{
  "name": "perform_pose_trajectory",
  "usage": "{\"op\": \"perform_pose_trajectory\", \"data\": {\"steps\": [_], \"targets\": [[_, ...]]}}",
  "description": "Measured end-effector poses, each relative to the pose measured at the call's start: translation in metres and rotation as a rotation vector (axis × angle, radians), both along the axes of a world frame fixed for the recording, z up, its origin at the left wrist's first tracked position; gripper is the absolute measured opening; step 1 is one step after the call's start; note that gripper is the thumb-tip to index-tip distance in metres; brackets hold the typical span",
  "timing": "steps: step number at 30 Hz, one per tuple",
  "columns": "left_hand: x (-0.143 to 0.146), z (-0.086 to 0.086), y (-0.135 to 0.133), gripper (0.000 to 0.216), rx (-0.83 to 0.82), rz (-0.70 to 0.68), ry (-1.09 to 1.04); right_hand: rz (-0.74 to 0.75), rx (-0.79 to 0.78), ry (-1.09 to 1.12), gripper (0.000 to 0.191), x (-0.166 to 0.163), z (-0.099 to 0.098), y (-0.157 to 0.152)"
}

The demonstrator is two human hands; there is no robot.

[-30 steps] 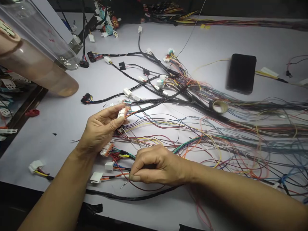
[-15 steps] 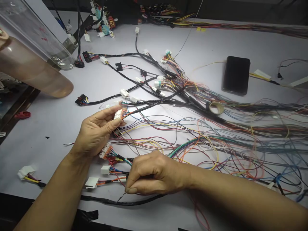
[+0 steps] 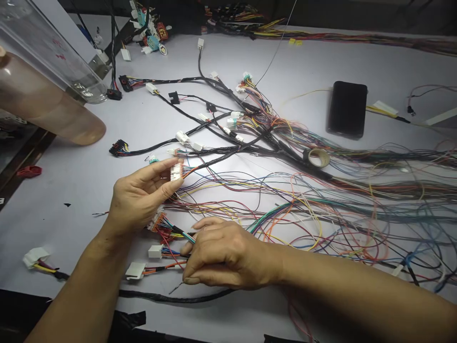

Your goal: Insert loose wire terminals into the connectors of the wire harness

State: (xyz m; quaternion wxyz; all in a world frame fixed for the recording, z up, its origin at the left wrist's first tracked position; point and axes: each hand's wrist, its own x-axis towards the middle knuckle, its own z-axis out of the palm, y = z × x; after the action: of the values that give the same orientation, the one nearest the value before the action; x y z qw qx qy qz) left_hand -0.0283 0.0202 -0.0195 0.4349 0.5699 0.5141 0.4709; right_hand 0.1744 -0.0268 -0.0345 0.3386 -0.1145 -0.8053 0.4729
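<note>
My left hand (image 3: 144, 190) pinches a white multi-pin connector (image 3: 176, 172) between thumb and fingers; orange and blue wires leave its right side into a black-taped branch. Lower and to the right, my right hand (image 3: 228, 259) is closed in a pinch on a thin wire, whose crimped metal terminal (image 3: 175, 288) sticks out past the thumb. Between the hands lies another white-and-orange connector (image 3: 157, 220). Beside my right fingers are a small white connector (image 3: 155, 251) and a flat white connector (image 3: 136, 271) with orange and black wires.
Black-taped harness branches (image 3: 221, 151) spread over the white table, with loose coloured wires running right. A tape roll (image 3: 319, 158) rests on the harness. A black box (image 3: 346, 109) lies at the right. A brown bottle (image 3: 50, 102) and a clear tube (image 3: 71, 62) are at the left.
The connector in my left hand has turned so more of its white face shows. My right hand has shifted slightly left, and some of its fingers have spread, while the pinch stays closed.
</note>
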Motion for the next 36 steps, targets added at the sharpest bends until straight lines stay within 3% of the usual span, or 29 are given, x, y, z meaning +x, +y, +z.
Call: {"op": "perform_pose_trajectory", "data": {"steps": [4, 7, 9, 12, 17, 24, 29, 36], "targets": [[-0.004, 0.003, -0.001, 0.038, 0.113, -0.075, 0.215, -0.229, 0.082, -0.006, 0.017, -0.001, 0.003, -0.006], [-0.007, 0.011, -0.003, 0.037, 0.238, -0.071, 0.379, -0.354, 0.014, 0.008, 0.017, 0.000, 0.011, -0.005], [-0.008, 0.017, -0.005, 0.030, 0.253, -0.062, 0.362, -0.458, -0.095, 0.067, 0.014, 0.002, 0.018, 0.002], [-0.011, 0.024, -0.008, 0.017, 0.142, -0.072, 0.256, -0.575, -0.220, 0.111, 0.009, 0.004, 0.027, 0.019], [-0.016, 0.021, -0.007, 0.017, 0.101, -0.195, 0.252, -0.601, -0.159, 0.026, 0.008, 0.001, 0.025, 0.050], [-0.022, 0.009, -0.004, 0.019, 0.193, -0.222, 0.290, -0.456, -0.092, 0.042, 0.009, -0.015, 0.009, 0.070], [-0.029, 0.005, 0.000, 0.020, 0.166, -0.146, 0.303, -0.466, 0.003, 0.008, 0.009, -0.004, 0.001, 0.085], [-0.034, -0.011, 0.010, 0.012, 0.203, 0.034, 0.517, -0.541, -0.082, -0.070, 0.010, 0.000, -0.007, 0.093]]}}
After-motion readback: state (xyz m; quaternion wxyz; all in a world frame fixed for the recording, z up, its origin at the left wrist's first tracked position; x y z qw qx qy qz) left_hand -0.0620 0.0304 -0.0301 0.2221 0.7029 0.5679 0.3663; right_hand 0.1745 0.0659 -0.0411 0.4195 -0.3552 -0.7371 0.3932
